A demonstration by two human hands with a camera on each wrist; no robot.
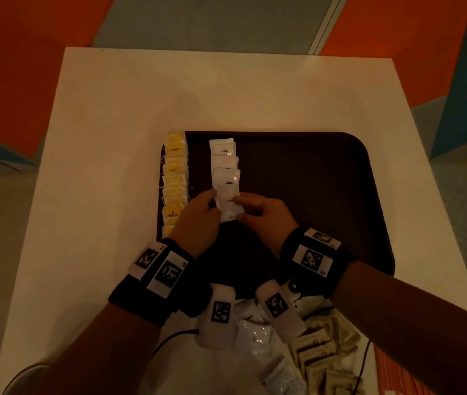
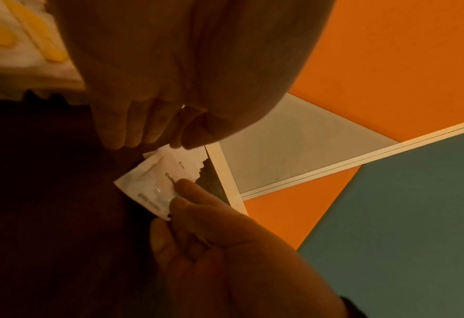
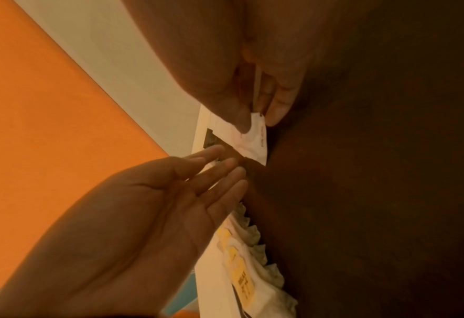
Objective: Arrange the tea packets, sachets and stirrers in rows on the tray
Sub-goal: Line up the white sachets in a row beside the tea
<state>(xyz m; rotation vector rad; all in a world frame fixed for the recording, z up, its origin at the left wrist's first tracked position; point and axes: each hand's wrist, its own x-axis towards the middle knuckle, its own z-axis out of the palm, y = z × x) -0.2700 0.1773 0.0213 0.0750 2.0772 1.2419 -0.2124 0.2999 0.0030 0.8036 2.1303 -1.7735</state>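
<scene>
A dark brown tray (image 1: 312,181) lies on a white table. Yellow tea packets (image 1: 173,181) overlap in a column along its left edge. Beside them, white coffee sachets (image 1: 225,166) form a second column. At the near end of that column my right hand (image 1: 236,208) pinches a white sachet (image 1: 228,209) between thumb and fingers, low over the tray; the right wrist view shows the pinch on the sachet (image 3: 252,142). My left hand (image 1: 212,199) is open, its straight fingers (image 3: 219,170) at the sachet's left edge.
Loose white sachets (image 1: 255,334) and beige packets (image 1: 323,349) are heaped on the table between my forearms, at the near edge. Orange stirrers (image 1: 397,372) lie at the bottom right. A black cable (image 1: 169,337) runs under my left wrist. The tray's right half is bare.
</scene>
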